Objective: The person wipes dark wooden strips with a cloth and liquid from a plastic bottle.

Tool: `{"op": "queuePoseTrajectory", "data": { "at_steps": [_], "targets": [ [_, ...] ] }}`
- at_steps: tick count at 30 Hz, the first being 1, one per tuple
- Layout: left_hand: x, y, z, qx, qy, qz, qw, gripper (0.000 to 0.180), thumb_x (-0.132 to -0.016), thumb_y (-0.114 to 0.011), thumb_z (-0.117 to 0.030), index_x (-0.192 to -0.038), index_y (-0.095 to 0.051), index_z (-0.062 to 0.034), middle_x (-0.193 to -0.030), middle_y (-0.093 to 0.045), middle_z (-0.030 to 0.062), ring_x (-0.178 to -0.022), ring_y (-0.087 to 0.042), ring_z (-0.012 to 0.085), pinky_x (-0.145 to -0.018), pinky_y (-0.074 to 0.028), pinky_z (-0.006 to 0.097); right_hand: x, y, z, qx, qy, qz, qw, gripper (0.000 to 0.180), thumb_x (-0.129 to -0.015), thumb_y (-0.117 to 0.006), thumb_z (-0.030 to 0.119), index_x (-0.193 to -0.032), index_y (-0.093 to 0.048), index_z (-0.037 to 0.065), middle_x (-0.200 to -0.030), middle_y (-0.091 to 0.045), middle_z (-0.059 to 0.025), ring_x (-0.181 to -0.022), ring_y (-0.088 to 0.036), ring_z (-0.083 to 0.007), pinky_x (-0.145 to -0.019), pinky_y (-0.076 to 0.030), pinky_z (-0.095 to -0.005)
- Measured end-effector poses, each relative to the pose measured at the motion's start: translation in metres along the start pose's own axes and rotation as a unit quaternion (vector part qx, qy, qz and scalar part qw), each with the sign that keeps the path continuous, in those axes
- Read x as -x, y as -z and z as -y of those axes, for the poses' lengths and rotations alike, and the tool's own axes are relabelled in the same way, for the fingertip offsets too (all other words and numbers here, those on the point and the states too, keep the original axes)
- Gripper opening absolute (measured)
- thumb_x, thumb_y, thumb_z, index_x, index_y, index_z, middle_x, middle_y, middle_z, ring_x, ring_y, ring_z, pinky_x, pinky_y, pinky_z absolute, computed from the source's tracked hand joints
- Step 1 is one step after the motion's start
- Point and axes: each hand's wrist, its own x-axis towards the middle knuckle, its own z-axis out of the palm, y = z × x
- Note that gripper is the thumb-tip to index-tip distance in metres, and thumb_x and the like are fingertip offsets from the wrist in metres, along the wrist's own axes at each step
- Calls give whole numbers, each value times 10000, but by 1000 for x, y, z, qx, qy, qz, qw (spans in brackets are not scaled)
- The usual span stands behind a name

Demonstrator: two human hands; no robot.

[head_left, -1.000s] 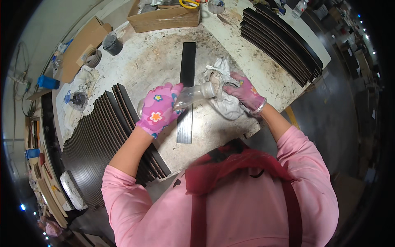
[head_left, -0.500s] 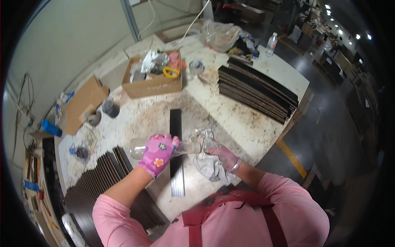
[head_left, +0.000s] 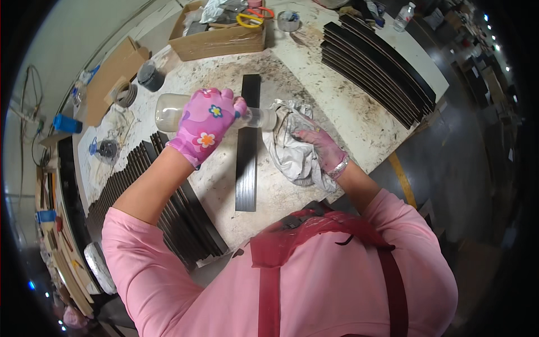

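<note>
My left hand (head_left: pixel 209 122), in a pink flowered glove, is wrapped round a clear plastic bottle (head_left: pixel 170 112). The bottle lies sideways, its neck pointing right against a crumpled whitish rag (head_left: pixel 293 149). My right hand (head_left: pixel 321 147), in a stained pink glove, grips the rag, with its fingertips partly hidden in the folds. Under the bottle, a dark flat strip (head_left: pixel 247 168) rests lengthwise on the worktable (head_left: pixel 219 210); the left hand and bottle cover part of it.
Dark strips (head_left: pixel 376 73) are stacked at the far right, and a long row of similar strips (head_left: pixel 163 196) lies near left. A cardboard box (head_left: pixel 219 42) with scissors (head_left: pixel 250 21) stands at the back. A dark cup (head_left: pixel 150 76) and tape rolls (head_left: pixel 124 94) sit at left.
The view has tilted down, so the table appears higher. Both hands keep their hold on bottle and rag, and the bottle's neck still meets the cloth.
</note>
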Motion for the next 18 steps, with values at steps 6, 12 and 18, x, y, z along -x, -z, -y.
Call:
{"op": "queuePoseTrajectory", "data": {
  "at_steps": [6,12,18],
  "targets": [
    [22,-9,-1,27,-6,1,1000,415,-722,-622,-87,-1127,-542,-135,-938,-559,95,-867,-595,292,-731,-477,409,3,-3,-4,16,-6,-32,999,650,-864,-570,-42,-1463,-343,72,-1183,-633,-107,-998,-654,-182,-854,-553,-306],
    [9,-11,6,43,17,25,999,355,-750,-593,-99,-1100,-552,-143,-933,-567,101,-849,-605,288,-733,-479,412,9,-14,4,53,-30,1,998,702,-837,-614,108,-1478,-329,88,-1268,-592,-88,-1132,-595,-200,-969,-494,-347],
    [13,-15,-7,103,8,28,994,298,-766,-586,-125,-1064,-573,-139,-914,-583,104,-850,-613,300,-737,-477,429,13,-1,-2,12,6,33,999,561,-868,-583,104,-1404,-431,41,-1195,-633,-76,-1068,-622,-171,-961,-486,-302]
  ]
}}
